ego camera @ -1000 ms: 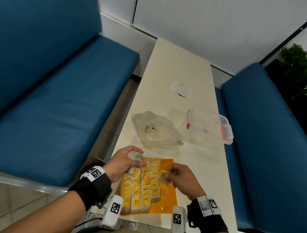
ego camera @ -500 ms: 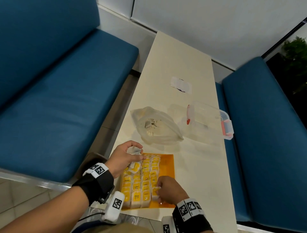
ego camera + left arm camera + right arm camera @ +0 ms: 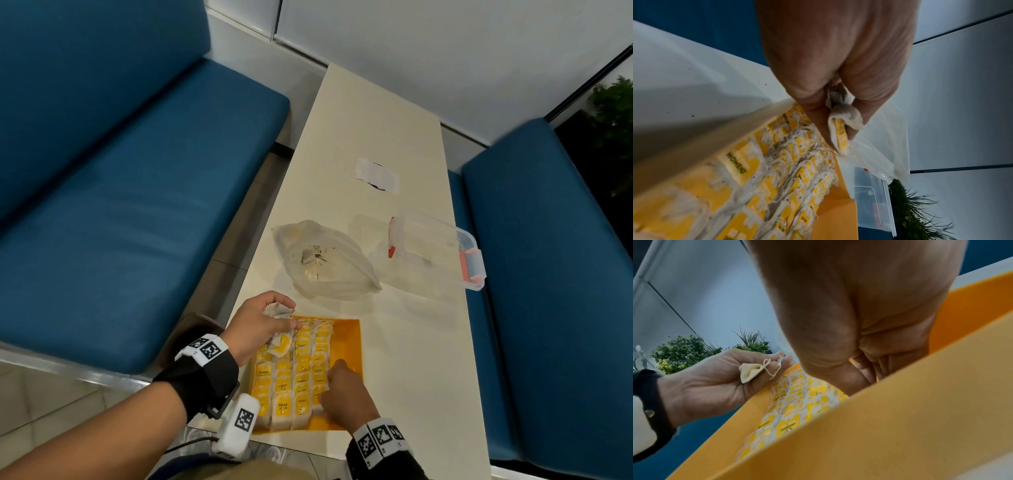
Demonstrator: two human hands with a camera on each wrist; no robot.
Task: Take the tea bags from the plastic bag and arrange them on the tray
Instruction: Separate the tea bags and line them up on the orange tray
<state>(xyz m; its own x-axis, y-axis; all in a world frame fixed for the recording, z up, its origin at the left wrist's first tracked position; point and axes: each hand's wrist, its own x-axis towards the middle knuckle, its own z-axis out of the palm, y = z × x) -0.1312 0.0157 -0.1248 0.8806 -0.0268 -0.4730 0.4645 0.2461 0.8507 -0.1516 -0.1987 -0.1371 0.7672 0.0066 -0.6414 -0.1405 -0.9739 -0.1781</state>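
Observation:
An orange tray [image 3: 346, 342] lies at the near table edge, with rows of yellow-tagged tea bags [image 3: 294, 373] filling its left part. My left hand [image 3: 260, 322] hovers over the tray's far left corner and grips a few crumpled tea bags [image 3: 278, 310] [image 3: 842, 120], one tag dangling. My right hand [image 3: 342, 387] is down in the tray, fingers curled onto the rightmost column of tea bags. Its fingertips are hidden behind the tray rim [image 3: 900, 418] in the right wrist view. The clear plastic bag [image 3: 325, 263] lies just beyond the tray, with a few tea bags inside.
A clear lidded box [image 3: 435, 253] with red clips stands to the right of the plastic bag. A white paper scrap [image 3: 376, 174] lies farther up the narrow table. Blue bench seats [image 3: 137, 205] flank the table on both sides.
My right hand has carried a tea bag from above the tray's middle down to the near end of the rightmost column. My left hand stays at the far left corner with its bunch.

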